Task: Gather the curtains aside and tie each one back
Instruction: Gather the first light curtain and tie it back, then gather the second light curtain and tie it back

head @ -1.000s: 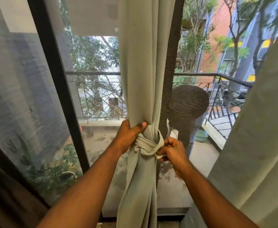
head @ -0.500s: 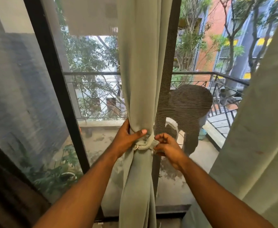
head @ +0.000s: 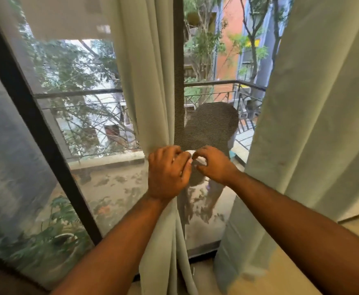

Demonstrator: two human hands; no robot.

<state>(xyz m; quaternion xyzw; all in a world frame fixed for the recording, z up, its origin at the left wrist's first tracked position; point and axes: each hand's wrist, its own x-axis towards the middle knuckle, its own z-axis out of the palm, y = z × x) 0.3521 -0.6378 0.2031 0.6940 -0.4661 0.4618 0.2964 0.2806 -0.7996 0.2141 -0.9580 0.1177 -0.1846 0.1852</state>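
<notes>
A pale green curtain [head: 146, 86] hangs gathered into a narrow column in front of the black window post. My left hand [head: 168, 173] covers the gathered waist of the curtain, fingers curled round the fabric and the tie-back. My right hand [head: 212, 165] is just to its right, fingertips pinching a pale end of the tie-back [head: 192, 154] that shows between the two hands. The knot itself is hidden behind my left hand. A second pale green curtain [head: 314, 124] hangs loose at the right.
Black window frame bar [head: 36, 128] slants across the left. Beyond the glass lie a balcony with a metal railing [head: 223, 83], potted plants at lower left and a dark rounded shape on the balcony. Wooden floor shows at bottom right.
My left hand has slid from the curtain's left side round to its front, covering the knot. My right hand has risen and closed in beside it. The view has shifted closer.
</notes>
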